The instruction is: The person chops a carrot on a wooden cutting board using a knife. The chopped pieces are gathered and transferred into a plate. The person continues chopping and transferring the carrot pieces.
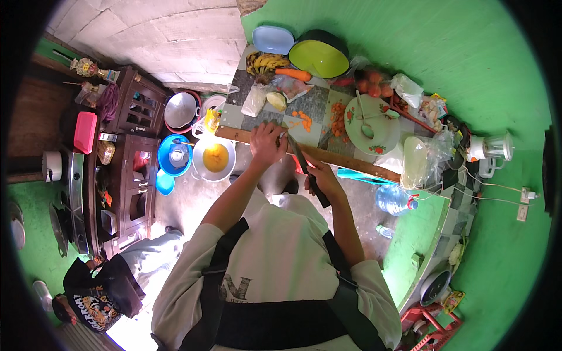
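My right hand (327, 179) grips the black handle of a kitchen knife (299, 152). Its blade slants up and left to the wooden edge of the checkered tile counter (318, 97). At that edge, close beside the blade tip, is my left hand (268, 144), knuckles up; whether its fingers hold something is hidden. Chopped orange carrot pieces (303, 120) lie on the tiles just past the knife. A second pile of carrot bits (337, 118) sits further right, next to a floral plate (373, 136) with a spoon (366, 127) on it.
Bananas (268, 63), a whole carrot (293, 73) and a green-lined bowl (319, 57) stand at the back. Tomatoes (373, 83) lie near the wall. Left on the floor are a pan of yellow liquid (216, 157) and a blue basin (164, 155). Another person (103, 291) is at lower left.
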### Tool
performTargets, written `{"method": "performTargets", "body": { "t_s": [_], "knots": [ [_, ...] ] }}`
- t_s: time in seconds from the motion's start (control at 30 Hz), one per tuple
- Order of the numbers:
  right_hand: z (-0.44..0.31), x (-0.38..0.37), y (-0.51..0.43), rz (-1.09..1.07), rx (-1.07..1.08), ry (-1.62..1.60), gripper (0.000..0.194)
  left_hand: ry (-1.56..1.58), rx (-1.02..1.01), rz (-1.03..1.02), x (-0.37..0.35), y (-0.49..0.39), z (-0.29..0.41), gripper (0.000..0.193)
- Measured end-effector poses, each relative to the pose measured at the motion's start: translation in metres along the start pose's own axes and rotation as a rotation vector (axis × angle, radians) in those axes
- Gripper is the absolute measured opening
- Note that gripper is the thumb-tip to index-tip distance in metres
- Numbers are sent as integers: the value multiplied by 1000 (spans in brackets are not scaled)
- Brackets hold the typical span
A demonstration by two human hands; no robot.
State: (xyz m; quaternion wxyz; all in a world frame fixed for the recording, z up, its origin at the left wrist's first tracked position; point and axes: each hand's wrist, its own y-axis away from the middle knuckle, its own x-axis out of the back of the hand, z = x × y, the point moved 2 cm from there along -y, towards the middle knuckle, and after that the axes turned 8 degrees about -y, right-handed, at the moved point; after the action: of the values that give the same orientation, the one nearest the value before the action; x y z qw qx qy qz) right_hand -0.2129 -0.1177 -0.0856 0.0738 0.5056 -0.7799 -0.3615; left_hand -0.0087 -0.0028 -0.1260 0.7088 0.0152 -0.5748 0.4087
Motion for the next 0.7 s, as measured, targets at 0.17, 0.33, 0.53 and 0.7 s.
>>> {"method": "performTargets", "body": {
  "t_s": [0.17,0.33,0.53,0.7],
  "knots": [
    [9,0,2,81,67,94,53,57,85,-89,3,-5,4,9],
    [16,5,4,90,167,134,53,127,152,-49,-1,-5,0,6],
    [11,6,17,99,144,179,56,246,431,-65,-6,-8,-5,10],
    [16,5,15,102,133,167,56,310,507,-189,-13,-9,-18,14]
  ]
}}
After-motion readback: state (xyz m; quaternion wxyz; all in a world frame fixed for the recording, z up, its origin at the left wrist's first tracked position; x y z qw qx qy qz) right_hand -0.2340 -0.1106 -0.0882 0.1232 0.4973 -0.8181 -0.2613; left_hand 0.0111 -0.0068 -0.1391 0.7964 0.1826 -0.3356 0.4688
